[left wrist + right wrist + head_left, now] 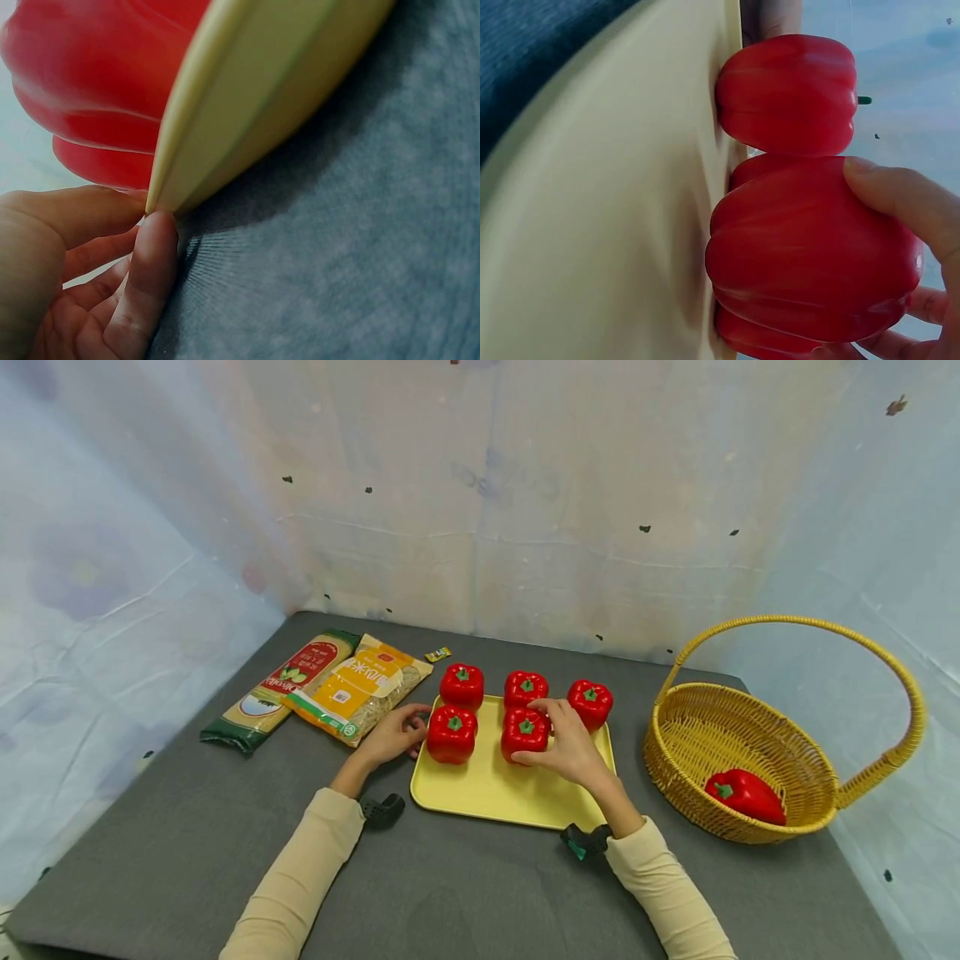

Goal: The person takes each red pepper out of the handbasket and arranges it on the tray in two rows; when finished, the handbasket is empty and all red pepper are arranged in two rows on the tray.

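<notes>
Several red bell peppers stand with green stems up on a yellow tray (480, 789). My right hand (573, 747) grips the front middle bell pepper (522, 737), thumb on the near side and fingers round the far side; in the right wrist view this pepper (810, 247) is at the tray surface. At the tray's left edge, my left hand (390, 737) pinches the rim between thumb and finger, as the left wrist view shows with the tray rim (169, 150). Beside that hand sits the front left pepper (450, 739). Behind are a back left pepper (461, 687), a back middle one (523, 685) and a right one (590, 703).
To the right stands a yellow wicker basket (663, 760) with a tall handle and one red pepper (746, 795) lying inside. On the left lie a green-ended packet (277, 689) and a yellow bag of grain (360, 689). A small yellow wrapper (438, 654) lies behind the tray.
</notes>
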